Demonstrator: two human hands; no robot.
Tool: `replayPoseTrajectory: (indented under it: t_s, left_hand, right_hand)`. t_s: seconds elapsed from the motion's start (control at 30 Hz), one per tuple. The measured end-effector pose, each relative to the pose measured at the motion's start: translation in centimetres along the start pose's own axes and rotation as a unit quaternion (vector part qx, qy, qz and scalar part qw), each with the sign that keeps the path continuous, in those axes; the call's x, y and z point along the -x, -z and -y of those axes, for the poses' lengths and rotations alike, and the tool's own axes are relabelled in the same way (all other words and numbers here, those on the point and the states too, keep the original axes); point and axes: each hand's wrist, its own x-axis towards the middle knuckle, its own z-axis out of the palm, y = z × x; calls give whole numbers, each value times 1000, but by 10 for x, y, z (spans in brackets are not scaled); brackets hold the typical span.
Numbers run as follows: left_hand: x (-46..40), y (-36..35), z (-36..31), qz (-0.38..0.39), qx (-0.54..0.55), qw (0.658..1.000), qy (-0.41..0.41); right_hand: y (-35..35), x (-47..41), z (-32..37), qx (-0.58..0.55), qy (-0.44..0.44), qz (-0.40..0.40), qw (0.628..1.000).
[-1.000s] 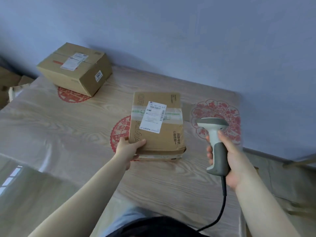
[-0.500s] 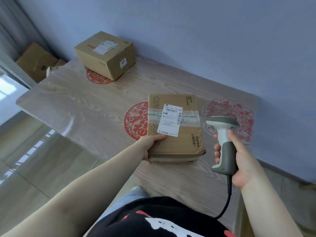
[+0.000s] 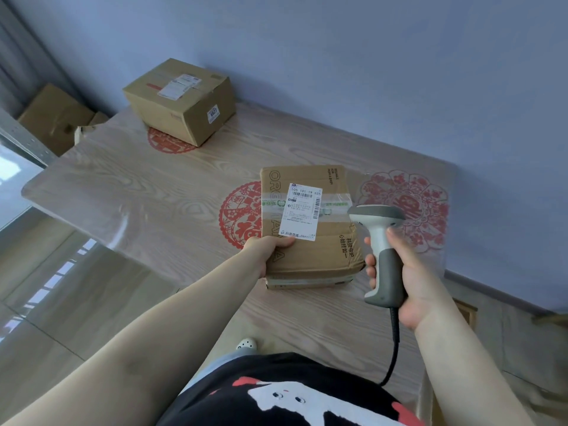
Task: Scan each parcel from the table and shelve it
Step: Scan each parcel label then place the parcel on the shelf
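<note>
A flat cardboard parcel (image 3: 316, 241) with a white barcode label (image 3: 301, 212) on top is held over the wooden table (image 3: 147, 192). My left hand (image 3: 264, 250) grips its near left corner, thumb on top. My right hand (image 3: 402, 281) grips the grey and white barcode scanner (image 3: 381, 244) by its handle, just right of the parcel, with its head level with the label. A second, bigger cardboard box (image 3: 181, 99) with labels stands at the table's far left corner.
Red paper-cut decorations (image 3: 408, 207) lie under the table's clear cover. More cardboard boxes (image 3: 52, 118) sit on the floor beyond the table's left end. The blue wall runs behind the table. The scanner's black cable (image 3: 393, 348) hangs down toward my body.
The parcel's near edge has lifted off the table in my left hand. The view has swung to the left and pulled back, showing more floor. The scanner stays beside the parcel.
</note>
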Motion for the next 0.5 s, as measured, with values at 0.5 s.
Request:
replayPoseTrajectory:
  t_s: [0.5]
  left_hand:
    - [19, 5, -22, -18, 20, 986, -166]
  right_hand:
    - [10, 21, 17, -31, 43, -38, 998]
